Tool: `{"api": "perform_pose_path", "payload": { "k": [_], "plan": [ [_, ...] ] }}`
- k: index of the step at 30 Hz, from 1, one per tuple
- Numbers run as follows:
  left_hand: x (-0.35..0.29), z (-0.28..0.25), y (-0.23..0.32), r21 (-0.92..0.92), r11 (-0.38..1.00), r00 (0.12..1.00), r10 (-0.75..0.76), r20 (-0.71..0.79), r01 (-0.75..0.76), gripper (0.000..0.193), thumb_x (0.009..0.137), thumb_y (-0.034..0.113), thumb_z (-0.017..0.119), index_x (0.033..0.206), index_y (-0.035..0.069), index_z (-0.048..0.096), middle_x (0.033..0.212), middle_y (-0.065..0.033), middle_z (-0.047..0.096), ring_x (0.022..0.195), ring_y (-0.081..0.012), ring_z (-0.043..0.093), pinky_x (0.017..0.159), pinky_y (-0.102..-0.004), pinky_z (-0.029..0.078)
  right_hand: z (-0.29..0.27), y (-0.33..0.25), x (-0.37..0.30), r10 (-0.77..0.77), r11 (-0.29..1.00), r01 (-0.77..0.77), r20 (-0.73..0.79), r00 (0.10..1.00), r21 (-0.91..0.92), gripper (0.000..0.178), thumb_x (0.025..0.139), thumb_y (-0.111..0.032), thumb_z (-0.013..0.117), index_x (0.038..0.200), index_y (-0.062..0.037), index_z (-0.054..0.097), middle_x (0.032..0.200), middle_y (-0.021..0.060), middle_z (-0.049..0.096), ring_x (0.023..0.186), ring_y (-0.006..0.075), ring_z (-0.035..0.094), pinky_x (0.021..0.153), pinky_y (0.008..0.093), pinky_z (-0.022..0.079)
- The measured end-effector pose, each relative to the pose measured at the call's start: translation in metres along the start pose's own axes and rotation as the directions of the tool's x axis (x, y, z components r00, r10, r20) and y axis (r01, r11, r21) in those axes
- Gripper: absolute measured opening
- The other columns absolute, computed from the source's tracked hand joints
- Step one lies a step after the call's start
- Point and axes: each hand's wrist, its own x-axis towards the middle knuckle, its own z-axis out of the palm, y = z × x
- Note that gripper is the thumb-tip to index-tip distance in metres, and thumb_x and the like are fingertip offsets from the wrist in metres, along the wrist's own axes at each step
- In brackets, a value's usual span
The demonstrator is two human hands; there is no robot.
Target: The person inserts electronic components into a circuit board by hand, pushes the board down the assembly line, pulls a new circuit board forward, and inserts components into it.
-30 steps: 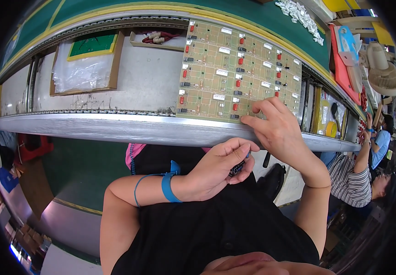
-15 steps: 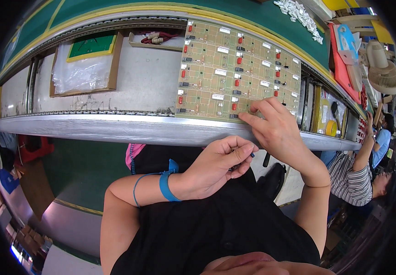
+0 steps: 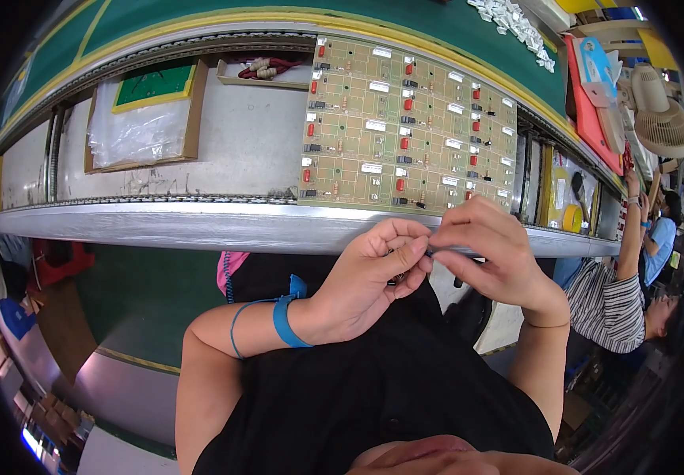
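Note:
A tan panel of joined circuit boards (image 3: pixel 358 168) lies on the conveyor rails, fitted with red, white and black components in repeating rows. Just in front of its near edge my left hand (image 3: pixel 373 273) is closed, palm turned up, around small dark components (image 3: pixel 395 279) that the fingers partly hide. My right hand (image 3: pixel 496 252) meets its fingertips, thumb and forefinger pinched together. Whatever lies in that pinch is too small to make out. A blue wrist strap (image 3: pixel 285 321) with a coiled cord circles my left wrist.
A metal rail (image 3: pixel 160 220) runs along the near side. Left of the panel sit a cardboard box (image 3: pixel 191 119) with plastic bags and a small tray (image 3: pixel 278 81) of dark red cord. White parts (image 3: pixel 512 28) lie on the green bench. Another person (image 3: pixel 615 313) works at the right.
My right hand has come back from the panel's near edge to my left hand's fingertips. The panel has shifted slightly left in the picture. My left hand has hardly moved.

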Motion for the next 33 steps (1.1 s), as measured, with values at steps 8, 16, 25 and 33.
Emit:
{"api": "perform_pose_path", "payload": {
  "k": [8, 16, 25, 33],
  "plan": [
    [0.001, 0.003, -0.001, 0.026, 0.999, 0.999, 0.028, -0.042, -0.026, 0.019, 0.097, 0.021, 0.049, 0.11, 0.008, 0.051, 0.086, -0.0015, 0.057, 0.074, -0.0077, 0.051, 0.065, -0.0204, 0.04, -0.001, 0.0, 0.002, 0.006, 0.998, -0.003, 0.06, 0.998, -0.058, 0.018, 0.069, -0.006, 0.074, 0.083, -0.0037, 0.063, 0.083, 0.0079, 0.058, 0.074, 0.0252, 0.057, 0.06, 0.0337, 0.046],
    [-0.001, 0.007, 0.006, -0.07, 0.997, 0.999, -0.023, -0.041, 0.02, 0.029, 0.101, 0.022, 0.036, 0.121, 0.004, 0.045, 0.094, -0.0058, 0.054, 0.082, -0.0125, 0.05, 0.073, -0.0258, 0.041, 0.002, 0.045, 0.027, 0.125, 0.97, -0.148, -0.123, 0.984, -0.192, 0.009, 0.076, -0.008, 0.068, 0.08, -0.0021, 0.063, 0.082, 0.0086, 0.058, 0.08, 0.0266, 0.056, 0.07, 0.0348, 0.045],
    [-0.001, 0.0, 0.009, 0.007, 0.997, 0.997, -0.072, 0.039, 0.072, 0.03, 0.098, 0.029, 0.043, 0.117, 0.005, 0.05, 0.093, -0.0058, 0.055, 0.079, -0.0119, 0.049, 0.069, -0.022, 0.041, 0.009, 0.058, 0.03, 0.149, 0.948, -0.17, -0.095, 0.984, -0.27, 0.01, 0.077, -0.006, 0.067, 0.081, 0.0002, 0.062, 0.083, 0.0093, 0.057, 0.079, 0.0258, 0.054, 0.074, 0.0333, 0.043],
    [0.0, -0.002, 0.01, -0.06, 0.997, 0.997, -0.045, 0.056, 0.049, 0.035, 0.1, 0.028, 0.039, 0.122, 0.002, 0.047, 0.102, -0.0127, 0.059, 0.086, -0.0178, 0.056, 0.072, -0.0262, 0.046, 0.01, 0.056, 0.031, 0.173, 0.942, -0.188, -0.079, 0.982, -0.278, 0.01, 0.076, -0.007, 0.067, 0.08, -0.0001, 0.062, 0.083, 0.0093, 0.057, 0.08, 0.0262, 0.055, 0.074, 0.034, 0.043]
  ]
}}
